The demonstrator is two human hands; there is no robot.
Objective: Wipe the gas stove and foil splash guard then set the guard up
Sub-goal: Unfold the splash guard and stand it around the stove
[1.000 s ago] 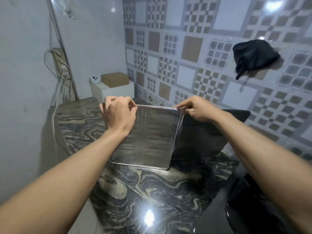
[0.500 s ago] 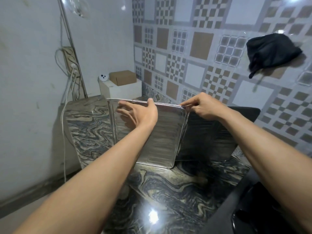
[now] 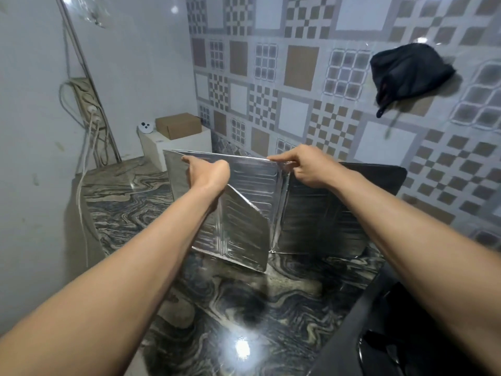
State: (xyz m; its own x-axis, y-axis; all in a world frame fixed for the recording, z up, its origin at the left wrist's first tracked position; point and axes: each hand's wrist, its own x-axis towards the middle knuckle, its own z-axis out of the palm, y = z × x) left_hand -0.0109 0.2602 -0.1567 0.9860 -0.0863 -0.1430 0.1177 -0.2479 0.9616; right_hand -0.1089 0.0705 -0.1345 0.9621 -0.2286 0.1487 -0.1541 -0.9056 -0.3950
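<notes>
The silver foil splash guard (image 3: 252, 226) stands upright on the marble counter, its hinged panels partly unfolded. One panel swings out toward me at an angle; a darker panel (image 3: 330, 213) stretches right along the tiled wall. My left hand (image 3: 207, 172) grips the top edge of the left panel. At the fold, my right hand (image 3: 301, 165) pinches the guard's top edge. A black corner of the gas stove (image 3: 423, 346) shows at the bottom right.
The dark swirled marble counter (image 3: 230, 308) runs from me to the wall. A white box (image 3: 176, 145) with a cardboard box (image 3: 177, 125) on top sits in the back corner. A power strip with cables (image 3: 86, 104) hangs at left. A black cloth (image 3: 406, 71) hangs on the tiled wall.
My left hand has pulled the left panel farther left, and the folded guard has opened up. A middle panel now angles out toward me. My right hand stays at the fold.
</notes>
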